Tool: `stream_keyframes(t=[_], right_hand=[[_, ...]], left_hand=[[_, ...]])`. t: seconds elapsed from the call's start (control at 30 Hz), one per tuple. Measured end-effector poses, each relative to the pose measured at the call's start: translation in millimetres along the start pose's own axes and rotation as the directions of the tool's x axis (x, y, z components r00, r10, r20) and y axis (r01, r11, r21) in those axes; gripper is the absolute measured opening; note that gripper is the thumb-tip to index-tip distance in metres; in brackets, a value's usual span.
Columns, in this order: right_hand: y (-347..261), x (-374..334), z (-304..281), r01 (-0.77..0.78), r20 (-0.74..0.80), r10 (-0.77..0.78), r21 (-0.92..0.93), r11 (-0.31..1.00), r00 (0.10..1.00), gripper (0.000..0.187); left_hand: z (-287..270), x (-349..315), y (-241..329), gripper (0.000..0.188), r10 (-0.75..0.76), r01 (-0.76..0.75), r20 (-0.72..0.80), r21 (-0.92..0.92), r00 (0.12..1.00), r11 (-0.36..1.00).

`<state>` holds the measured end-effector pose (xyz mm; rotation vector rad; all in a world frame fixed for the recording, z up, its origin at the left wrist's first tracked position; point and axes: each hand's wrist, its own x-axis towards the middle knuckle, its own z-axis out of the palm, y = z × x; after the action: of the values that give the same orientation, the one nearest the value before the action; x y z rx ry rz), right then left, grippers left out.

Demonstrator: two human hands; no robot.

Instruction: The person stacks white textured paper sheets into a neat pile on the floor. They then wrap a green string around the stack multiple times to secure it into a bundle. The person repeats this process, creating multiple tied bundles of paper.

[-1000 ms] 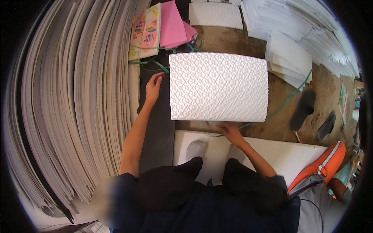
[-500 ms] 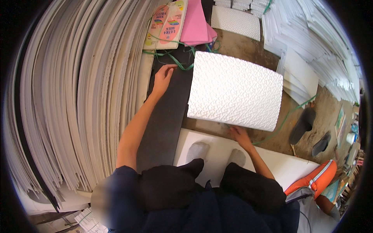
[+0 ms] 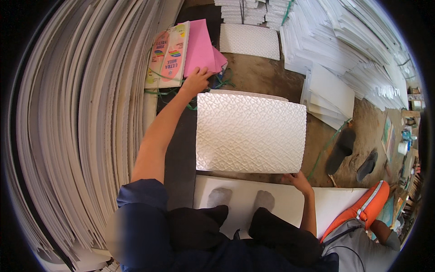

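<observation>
My left hand point(image 3: 197, 80), upper centre-left of the frame, is partly open, its fingers loosely bent at the lower edge of the pink, flat rectangular sheets point(image 3: 197, 47); I see nothing gripped in it. My right hand point(image 3: 299, 181), right of centre and low, bends its fingers at the lower right corner of the white, rectangular, diamond-embossed panel point(image 3: 251, 133); whether it pinches that edge I can't tell.

The panel lies in the middle of the frame, another edge showing beyond its top. It looks foam-like: I judge it light, fairly stiff but easily dented, the embossing giving some grip. Opposite short edges, held with flat fingers, seem the best hold; a hard pinch could crush a corner. Green plastic twine point(image 3: 324, 152) runs to its right, near dark slippers point(image 3: 340, 151).
</observation>
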<state>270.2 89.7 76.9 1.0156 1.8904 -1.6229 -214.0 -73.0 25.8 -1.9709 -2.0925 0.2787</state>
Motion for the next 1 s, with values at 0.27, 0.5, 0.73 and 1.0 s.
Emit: stream_keyframes(t=[0.27, 0.5, 0.73, 1.0], right_hand=[[-39.3, -16.7, -8.0, 0.003, 0.025, 0.003, -0.232, 0.973, 1.0, 0.028], [-64.3, -26.7, 1.0, 0.177, 0.063, -0.167, -0.23, 0.957, 0.984, 0.027], [-82.1, -45.2, 17.3, 0.249, 0.111, -0.225, -0.306, 0.919, 0.968, 0.027], [-84.0, -54.0, 19.6, 0.324, 0.037, -0.327, -0.279, 0.904, 0.944, 0.027]], left_hand=[[-43.9, 11.5, -32.5, 0.02, -0.209, 0.285, 0.227, -0.386, 0.951, 0.877], [-106.5, 45.7, -25.8, 0.016, -0.185, 0.177, 0.012, -0.363, 0.983, 0.915], [-129.9, 100.2, -5.9, 0.017, 0.026, -0.027, 0.071, 0.015, 0.997, 1.0], [-170.2, 114.8, 4.9, 0.03, 0.033, -0.028, 0.275, -0.022, 0.961, 0.999]])
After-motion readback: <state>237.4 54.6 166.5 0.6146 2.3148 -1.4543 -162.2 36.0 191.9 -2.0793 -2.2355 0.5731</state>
